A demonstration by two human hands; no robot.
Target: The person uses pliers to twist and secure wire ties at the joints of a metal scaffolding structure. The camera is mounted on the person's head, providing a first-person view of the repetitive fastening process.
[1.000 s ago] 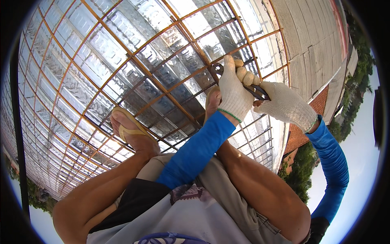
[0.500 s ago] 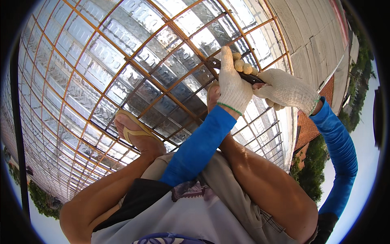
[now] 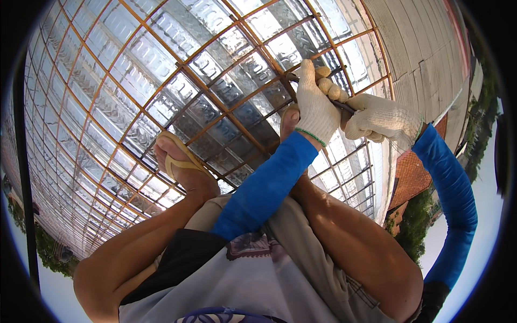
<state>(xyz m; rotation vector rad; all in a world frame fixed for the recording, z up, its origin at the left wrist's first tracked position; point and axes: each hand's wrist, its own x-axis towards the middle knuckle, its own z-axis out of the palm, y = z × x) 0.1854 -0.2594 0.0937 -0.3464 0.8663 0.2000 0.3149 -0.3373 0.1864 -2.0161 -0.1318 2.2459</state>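
Note:
White knitted gloves cover both my hands. My left hand (image 3: 316, 110) reaches across between my knees, its fingers closed around the front part of dark metal pincers (image 3: 346, 106). My right hand (image 3: 383, 117) is closed on the handle end, just right of the left. The pincers lie low over a bar crossing of the rusty rebar mesh (image 3: 230, 114). The gloved fingers mostly cover their jaws, so I cannot see whether these grip anything.
Shiny corrugated metal decking (image 3: 156, 54) lies beneath the mesh. My sandalled left foot (image 3: 180, 156) rests on the bars; my right foot (image 3: 289, 121) is beside my left hand. Grey boards (image 3: 414, 64) border the right side, with a tiled roof (image 3: 413, 177) and trees beyond.
The pincers have rolled to show a narrower side. My right hand has turned with them, its fingers curling under. The mesh sits slightly lower and further right in the view.

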